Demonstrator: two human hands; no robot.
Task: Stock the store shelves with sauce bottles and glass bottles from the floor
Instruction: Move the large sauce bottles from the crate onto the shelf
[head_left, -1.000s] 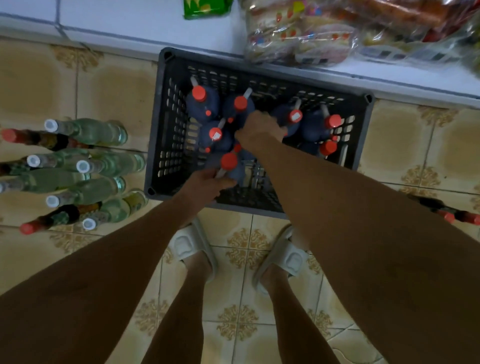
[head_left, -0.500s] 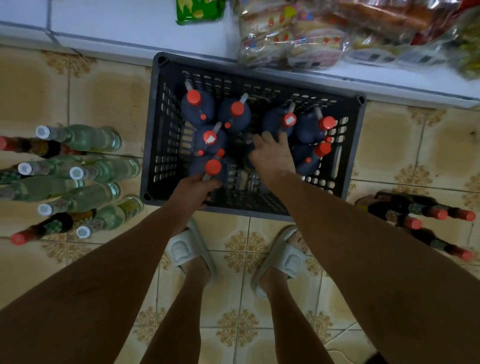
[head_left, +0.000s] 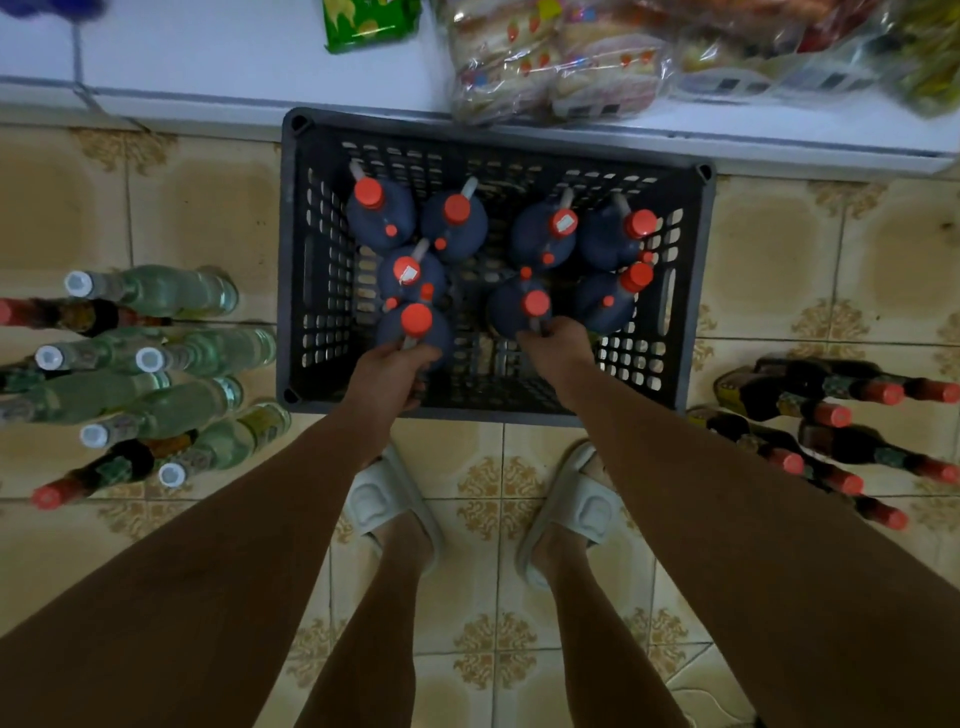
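Note:
A black slotted crate (head_left: 306, 291) stands on the tiled floor against a white shelf. It holds several dark sauce jugs with red caps and grey handles. My left hand (head_left: 389, 376) is closed on the handle of the nearest left jug (head_left: 415, 325). Over on the other side, my right hand (head_left: 558, 351) grips the handle of the near middle jug (head_left: 519, 309). Both jugs still sit inside the crate. Clear glass bottles (head_left: 156, 288) with white caps stand on the floor to the left. Dark red-capped sauce bottles (head_left: 831, 395) stand to the right.
The white shelf (head_left: 208, 57) runs along the top, carrying a green snack packet (head_left: 363, 21) and bagged bread and snacks (head_left: 550, 67). My feet in pale slippers (head_left: 374, 499) stand just before the crate. Patterned tiles stretch between the bottle groups.
My right hand pulled back from the crate's middle and closed on a near jug's handle. My left hand stays on the left jug. The view shifted, showing more dark bottles at right.

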